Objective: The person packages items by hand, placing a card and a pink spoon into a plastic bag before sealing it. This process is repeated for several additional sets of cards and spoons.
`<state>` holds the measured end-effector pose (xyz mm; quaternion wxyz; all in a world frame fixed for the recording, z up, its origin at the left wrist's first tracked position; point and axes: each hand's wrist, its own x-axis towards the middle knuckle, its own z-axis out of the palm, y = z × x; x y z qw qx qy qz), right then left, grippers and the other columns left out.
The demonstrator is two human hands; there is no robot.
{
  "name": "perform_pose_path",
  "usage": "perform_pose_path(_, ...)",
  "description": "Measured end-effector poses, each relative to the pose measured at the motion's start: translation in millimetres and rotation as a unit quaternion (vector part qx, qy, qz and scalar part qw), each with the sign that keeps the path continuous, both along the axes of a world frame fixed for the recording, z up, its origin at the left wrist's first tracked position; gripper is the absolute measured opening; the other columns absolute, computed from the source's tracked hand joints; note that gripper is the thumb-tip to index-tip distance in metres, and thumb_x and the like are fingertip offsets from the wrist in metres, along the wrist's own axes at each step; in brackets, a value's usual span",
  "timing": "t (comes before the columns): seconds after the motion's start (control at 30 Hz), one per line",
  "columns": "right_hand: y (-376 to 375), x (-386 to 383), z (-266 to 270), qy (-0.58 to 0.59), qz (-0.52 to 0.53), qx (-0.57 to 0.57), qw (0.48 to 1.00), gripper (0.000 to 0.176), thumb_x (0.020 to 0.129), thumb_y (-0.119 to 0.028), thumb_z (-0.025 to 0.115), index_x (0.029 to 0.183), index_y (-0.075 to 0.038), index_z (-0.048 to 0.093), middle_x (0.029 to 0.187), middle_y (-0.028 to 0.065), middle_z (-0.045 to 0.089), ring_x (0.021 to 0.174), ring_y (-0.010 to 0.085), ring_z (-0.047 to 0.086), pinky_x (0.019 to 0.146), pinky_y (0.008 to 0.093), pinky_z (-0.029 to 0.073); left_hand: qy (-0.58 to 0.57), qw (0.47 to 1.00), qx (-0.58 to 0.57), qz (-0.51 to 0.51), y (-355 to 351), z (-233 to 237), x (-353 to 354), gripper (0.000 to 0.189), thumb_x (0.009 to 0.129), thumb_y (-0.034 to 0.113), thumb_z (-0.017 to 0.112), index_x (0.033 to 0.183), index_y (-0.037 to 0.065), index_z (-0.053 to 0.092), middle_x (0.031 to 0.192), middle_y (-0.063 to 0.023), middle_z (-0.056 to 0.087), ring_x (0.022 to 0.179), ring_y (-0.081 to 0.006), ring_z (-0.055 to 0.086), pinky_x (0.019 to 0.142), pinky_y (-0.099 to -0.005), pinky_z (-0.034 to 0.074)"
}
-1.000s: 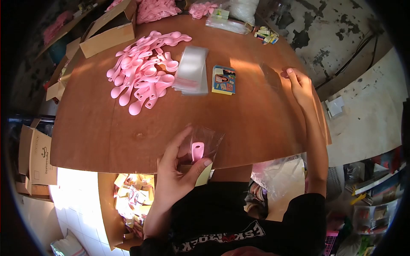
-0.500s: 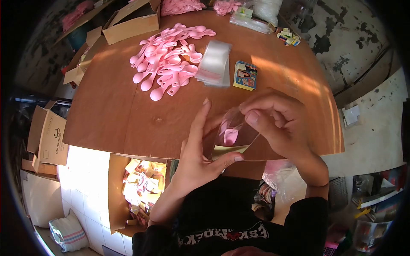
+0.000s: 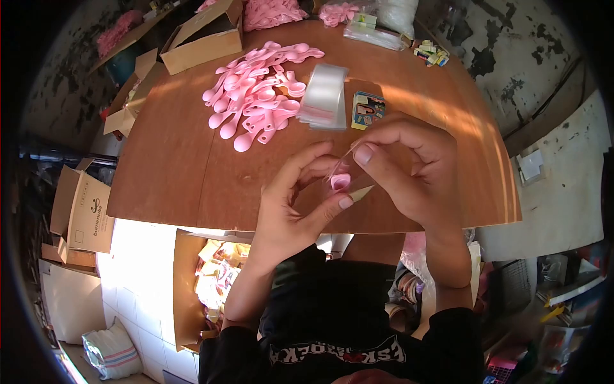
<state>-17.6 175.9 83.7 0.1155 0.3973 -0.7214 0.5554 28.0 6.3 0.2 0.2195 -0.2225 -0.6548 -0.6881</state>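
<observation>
A clear plastic bag is held up over the near part of the table. A pink measuring spoon shows inside it, its bowl end visible and the rest hidden. A pale yellowish card edge lies along the bag's lower side. My left hand grips the bag from the left, thumb at the lower edge and fingers curled behind. With thumb and forefinger, my right hand pinches its upper edge. Beyond my hands lie a heap of pink spoons, a stack of clear bags and a stack of printed cards.
The brown table has a curved far edge. An open cardboard box and bags of pink items stand at the back. Below the near edge is a carton of packed pieces. Small packets lie at the far right.
The bag has tilted, so its face is seen more edge-on. My left fingers have curled in around it, and both hands have risen slightly. The view has shifted a little.
</observation>
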Motion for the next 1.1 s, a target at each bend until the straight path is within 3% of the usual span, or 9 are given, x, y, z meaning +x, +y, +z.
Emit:
perform_pose_path(0.07, -2, 3, -8, 0.000, 0.000, -0.022, 1.000, 0.012, 0.086, -0.007, 0.069, 0.092, 0.003, 0.069, 0.083, 0.0090, 0.069, 0.074, 0.0102, 0.063, 0.069, 0.0247, 0.049, -0.063, 0.995, 0.060, -0.046, -1, -5, 7, 0.056, 0.082, -0.004, 0.073, 0.132, -0.003, 0.048, 0.102, -0.0126, 0.069, 0.097, -0.0156, 0.066, 0.085, -0.0283, 0.053)
perform_pose_path(0.13, -4, 14, -18, -0.176, 0.022, -0.125, 0.976, 0.019, 0.086, -0.011, 0.071, 0.099, 0.003, 0.068, 0.084, 0.0076, 0.069, 0.076, 0.0109, 0.064, 0.071, 0.0255, 0.050, -0.094, 0.992, 0.080, -0.027, 3, 2, 17, 0.052, 0.083, -0.006, 0.071, 0.130, -0.003, 0.049, 0.098, -0.0112, 0.070, 0.093, -0.0137, 0.066, 0.082, -0.0266, 0.054)
perform_pose_path(0.23, -8, 26, -49, -0.261, 0.021, -0.208, 0.943, 0.023, 0.087, -0.013, 0.072, 0.104, 0.003, 0.067, 0.086, 0.0056, 0.069, 0.078, 0.0099, 0.064, 0.073, 0.0250, 0.051, -0.120, 0.987, 0.108, 0.000, 3, -10, 25, 0.049, 0.084, -0.008, 0.069, 0.129, -0.004, 0.050, 0.096, -0.0104, 0.070, 0.090, -0.0126, 0.067, 0.078, -0.0253, 0.055)
perform_pose_path(0.37, -6, 38, -93, -0.263, 0.023, -0.099, 0.959, 0.019, 0.091, -0.011, 0.067, 0.105, 0.002, 0.067, 0.088, 0.0047, 0.069, 0.081, 0.0069, 0.063, 0.073, 0.0220, 0.050, -0.147, 0.984, 0.102, 0.024, -5, -32, 31, 0.050, 0.085, -0.008, 0.068, 0.130, -0.004, 0.049, 0.096, -0.0106, 0.070, 0.091, -0.0140, 0.067, 0.080, -0.0260, 0.055)
perform_pose_path(0.53, -9, 40, -111, -0.318, 0.003, -0.102, 0.943, 0.017, 0.091, -0.007, 0.067, 0.105, 0.003, 0.066, 0.090, 0.0057, 0.070, 0.080, 0.0063, 0.064, 0.071, 0.0208, 0.050, -0.171, 0.976, 0.134, -0.014, -12, -44, 37, 0.040, 0.088, -0.005, 0.066, 0.126, -0.005, 0.054, 0.097, -0.0116, 0.070, 0.092, -0.0154, 0.067, 0.081, -0.0271, 0.055)
perform_pose_path(0.7, -12, 35, -115, -0.292, 0.026, -0.136, 0.946, 0.016, 0.092, -0.001, 0.064, 0.106, 0.006, 0.064, 0.093, 0.0091, 0.070, 0.085, 0.0103, 0.067, 0.074, 0.0224, 0.054, -0.186, 0.970, 0.154, -0.007, -12, -53, 37, 0.019, 0.093, 0.002, 0.063, 0.110, -0.006, 0.065, 0.098, -0.0123, 0.070, 0.090, -0.0153, 0.067, 0.080, -0.0275, 0.054)
perform_pose_path(0.9, -10, 30, -111, -0.390, 0.035, -0.130, 0.911, 0.018, 0.092, -0.003, 0.064, 0.108, 0.007, 0.064, 0.096, 0.0111, 0.070, 0.086, 0.0115, 0.067, 0.074, 0.0229, 0.054, -0.197, 0.969, 0.152, 0.006, -13, -50, 36, 0.017, 0.093, 0.003, 0.062, 0.108, -0.005, 0.067, 0.098, -0.0118, 0.071, 0.088, -0.0145, 0.067, 0.078, -0.0267, 0.053)
perform_pose_path(1.1, -8, 23, -120, -0.325, 0.032, -0.154, 0.932, 0.017, 0.090, 0.000, 0.066, 0.106, 0.006, 0.065, 0.094, 0.0111, 0.070, 0.086, 0.0125, 0.068, 0.075, 0.0237, 0.055, -0.205, 0.966, 0.156, 0.016, -15, -49, 33, 0.018, 0.094, 0.004, 0.062, 0.109, -0.005, 0.066, 0.097, -0.0120, 0.071, 0.084, -0.0133, 0.067, 0.073, -0.0261, 0.056)
